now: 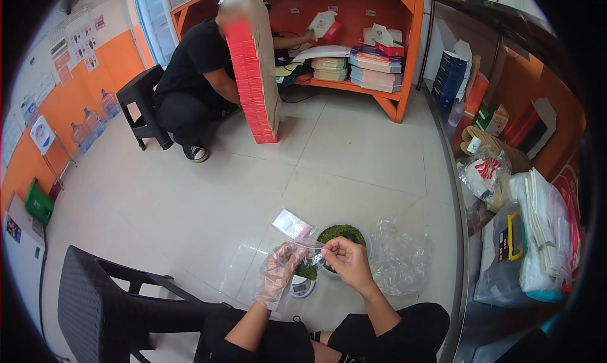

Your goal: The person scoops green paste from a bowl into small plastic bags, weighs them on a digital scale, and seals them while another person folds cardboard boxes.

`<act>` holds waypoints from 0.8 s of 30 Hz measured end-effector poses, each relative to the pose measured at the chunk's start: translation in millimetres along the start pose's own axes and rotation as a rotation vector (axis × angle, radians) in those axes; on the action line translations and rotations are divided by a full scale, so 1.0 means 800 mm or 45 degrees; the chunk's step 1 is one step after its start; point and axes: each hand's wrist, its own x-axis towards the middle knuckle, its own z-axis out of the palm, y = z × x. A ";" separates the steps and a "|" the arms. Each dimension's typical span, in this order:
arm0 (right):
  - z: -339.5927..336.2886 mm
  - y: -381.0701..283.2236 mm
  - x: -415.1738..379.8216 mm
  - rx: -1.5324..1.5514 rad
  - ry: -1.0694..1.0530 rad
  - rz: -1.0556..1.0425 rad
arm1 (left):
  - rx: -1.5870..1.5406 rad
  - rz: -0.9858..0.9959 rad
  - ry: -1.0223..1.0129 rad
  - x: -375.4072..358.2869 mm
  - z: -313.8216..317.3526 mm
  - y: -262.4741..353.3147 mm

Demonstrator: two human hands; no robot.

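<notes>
My left hand [277,266], in a loose clear plastic glove, holds one side of a small clear plastic bag [308,269] with dark green flakes low in it. My bare right hand [349,260] pinches the bag's upper edge at its right corner. Just behind my right hand stands a round tub [370,234] of green dried flakes, with a dark object partly visible in it. A small white digital scale [303,289] lies under the bag, partly covered by it. Beyond my left hand is a pack of flat clear bags [292,224] on the floor.
Crumpled clear plastic [401,257] lies right of the tub. A black stool [101,300] stands at my left. Ahead, another person [196,72] crouches behind a tall stack of red cartons [255,85], near an orange shelf [408,53]. A loaded metal rack [456,205] lines the right.
</notes>
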 end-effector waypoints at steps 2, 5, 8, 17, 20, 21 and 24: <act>0.000 0.000 0.000 -0.038 0.008 -0.021 | 0.002 0.016 0.007 0.000 -0.001 0.002; 0.002 0.005 0.000 -0.104 0.031 -0.087 | -0.046 -0.001 0.048 0.001 -0.002 0.003; 0.005 0.002 0.001 -0.119 0.026 -0.121 | -0.045 0.122 0.037 0.004 -0.007 -0.008; 0.006 0.019 -0.002 -0.039 -0.085 -0.013 | 0.039 0.090 -0.012 0.002 -0.008 -0.007; 0.014 0.014 -0.003 0.043 -0.070 -0.003 | -0.013 0.108 -0.001 0.001 -0.006 -0.008; 0.017 0.012 -0.003 0.116 -0.051 0.022 | -0.014 0.133 -0.011 0.001 -0.006 -0.008; 0.017 0.015 -0.004 0.168 -0.066 0.027 | -0.027 0.136 -0.009 0.000 -0.004 -0.009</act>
